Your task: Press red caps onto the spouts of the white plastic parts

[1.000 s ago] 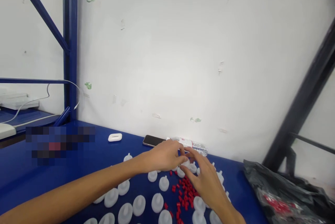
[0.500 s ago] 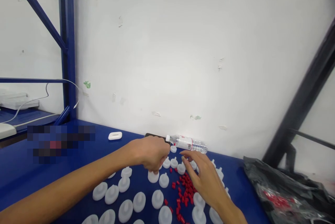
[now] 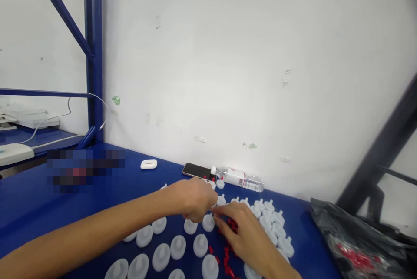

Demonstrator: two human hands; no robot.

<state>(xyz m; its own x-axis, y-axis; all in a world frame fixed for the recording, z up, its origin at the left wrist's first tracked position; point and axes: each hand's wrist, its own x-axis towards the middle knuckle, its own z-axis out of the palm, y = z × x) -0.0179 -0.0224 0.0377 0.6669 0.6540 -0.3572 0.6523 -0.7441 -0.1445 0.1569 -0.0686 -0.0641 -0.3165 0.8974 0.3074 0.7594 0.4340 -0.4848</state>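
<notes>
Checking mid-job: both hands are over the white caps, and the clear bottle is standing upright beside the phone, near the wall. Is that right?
Not quite: the clear bottle isn't upright. The head view shows it lying on its side beside the phone, near the wall. The left hand and right hand are indeed over the white caps.

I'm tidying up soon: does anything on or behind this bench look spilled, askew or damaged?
The plastic bottle lies on its side, though capped, and I see no spill. Small red pieces are strewn loosely among the white parts. The wall has scuffs and green marks, as if worn.
</notes>
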